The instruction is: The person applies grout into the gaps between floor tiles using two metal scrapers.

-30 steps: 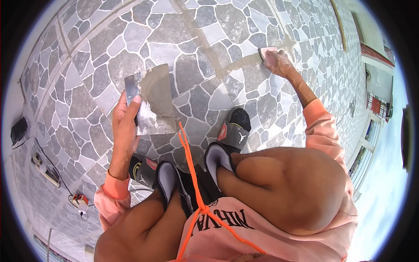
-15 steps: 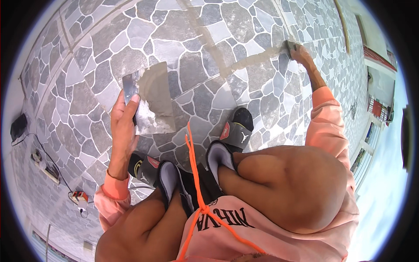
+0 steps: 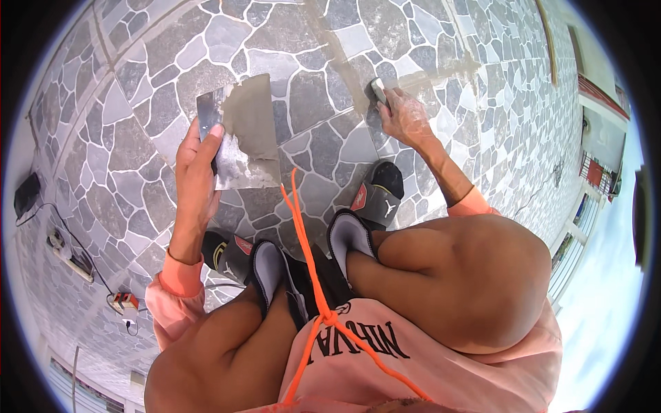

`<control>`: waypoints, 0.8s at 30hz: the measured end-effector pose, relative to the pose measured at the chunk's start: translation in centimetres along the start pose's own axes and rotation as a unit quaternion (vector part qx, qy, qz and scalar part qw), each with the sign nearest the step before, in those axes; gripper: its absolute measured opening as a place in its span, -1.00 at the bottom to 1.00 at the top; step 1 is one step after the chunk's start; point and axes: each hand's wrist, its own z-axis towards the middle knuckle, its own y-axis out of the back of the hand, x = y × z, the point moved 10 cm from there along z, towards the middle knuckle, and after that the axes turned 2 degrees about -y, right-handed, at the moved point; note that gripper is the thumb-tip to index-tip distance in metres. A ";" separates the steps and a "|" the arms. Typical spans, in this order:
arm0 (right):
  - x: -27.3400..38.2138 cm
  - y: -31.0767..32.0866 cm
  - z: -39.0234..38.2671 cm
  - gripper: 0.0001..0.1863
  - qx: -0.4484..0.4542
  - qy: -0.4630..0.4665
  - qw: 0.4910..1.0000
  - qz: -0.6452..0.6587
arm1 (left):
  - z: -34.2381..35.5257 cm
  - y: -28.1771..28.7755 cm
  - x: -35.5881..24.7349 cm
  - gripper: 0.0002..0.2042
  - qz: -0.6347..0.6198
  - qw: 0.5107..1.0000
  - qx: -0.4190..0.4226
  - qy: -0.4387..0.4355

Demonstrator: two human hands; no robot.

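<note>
Right hand (image 3: 406,118) has swung back inward, gripping a small tool (image 3: 377,89); left hand (image 3: 195,165) clasps a plate (image 3: 237,164) (paste-smeared, mind).

Across the floor (image 3: 138,199), a flat plate (image 3: 208,109) with paste (image 3: 251,113) on it is in the left fingers (image 3: 214,133), ahead of the left sandal (image 3: 237,259). To its right, ahead of the right sandal (image 3: 375,204), the right fingers (image 3: 393,98) hold a small scraper (image 3: 376,89). Far left lies a cord (image 3: 77,235).

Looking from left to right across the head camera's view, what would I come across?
Black object, orange-and-white box, left hand, flat plate smeared with grey paste, small tool, right hand.
</note>
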 end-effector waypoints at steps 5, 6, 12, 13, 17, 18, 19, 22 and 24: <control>6.0 -1.1 -0.9 -0.72 0.077 0.071 0.987 0.125 | 0.2 1.0 0.9 -0.63 0.013 1.000 -0.008 0.001; 6.6 -1.1 -0.8 -0.72 0.150 0.033 0.975 0.161 | 0.0 1.2 0.9 -0.63 0.016 1.000 -0.011 -0.001; 6.8 -1.9 -2.8 -0.76 0.345 -0.168 0.801 0.459 | -0.8 2.1 1.3 -0.66 -0.031 0.999 -0.044 0.003; 6.9 -1.3 -2.3 -0.78 0.308 -0.172 0.764 0.540 | -0.8 2.6 1.3 -0.66 -0.027 0.998 -0.054 -0.003; 8.2 -1.4 -1.7 -0.81 0.309 -0.185 0.645 0.674 | -1.4 4.7 1.1 -0.69 -0.043 0.996 -0.073 -0.004; 8.5 -1.2 -1.1 -0.80 0.317 -0.158 0.644 0.678 | -1.5 5.1 0.8 -0.69 -0.055 0.995 -0.077 -0.013; 9.2 -0.8 -0.2 -0.79 0.326 -0.127 0.641 0.683 | -1.7 6.0 0.1 -0.70 -0.064 0.994 -0.084 -0.026; 10.9 0.1 2.4 -0.78 0.353 -0.097 0.665 0.651 | -3.0 9.3 -0.8 -0.71 -0.075 0.988 -0.120 -0.057; 13.4 0.5 4.7 -0.75 0.385 -0.090 0.676 0.622 | -4.7 11.5 -1.4 -0.69 -0.076 0.984 -0.141 -0.073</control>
